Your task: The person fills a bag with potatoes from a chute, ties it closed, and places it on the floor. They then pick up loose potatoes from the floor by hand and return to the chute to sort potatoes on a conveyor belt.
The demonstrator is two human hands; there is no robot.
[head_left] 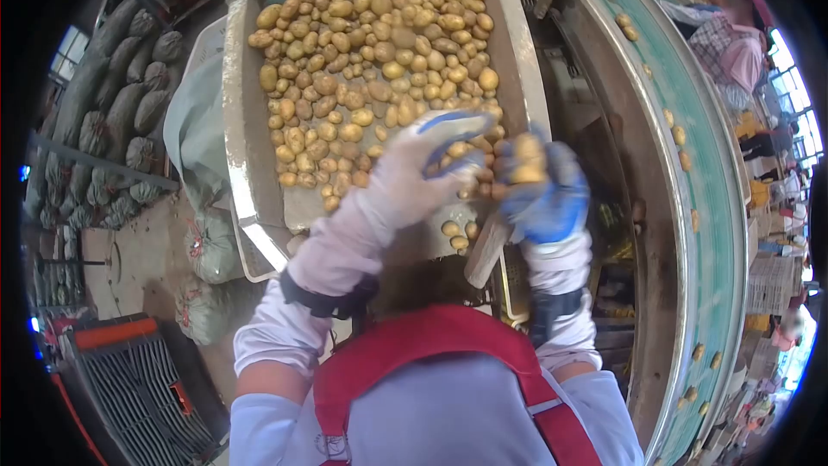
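Observation:
A heap of potatoes [362,56] lies in a metal sorting tray [237,112] in front of me. Over the near right part of the heap is my left hand [423,155], in a white and blue glove, its fingers and thumb spread with nothing seen between them. Beside the tray's right wall, my right hand [552,194] wears a blue glove and is closed around a potato [528,160]; motion blur hides whether it holds more than one. Several small potatoes [457,235] sit at the tray's near opening, below my hands.
A green conveyor belt [681,103] with scattered potatoes runs along the right. Filled sacks [112,112] are piled at the left, and a slatted machine [142,380] stands at the lower left. A wooden bar [488,250] juts out near my right wrist. People [733,43] stand beyond the belt.

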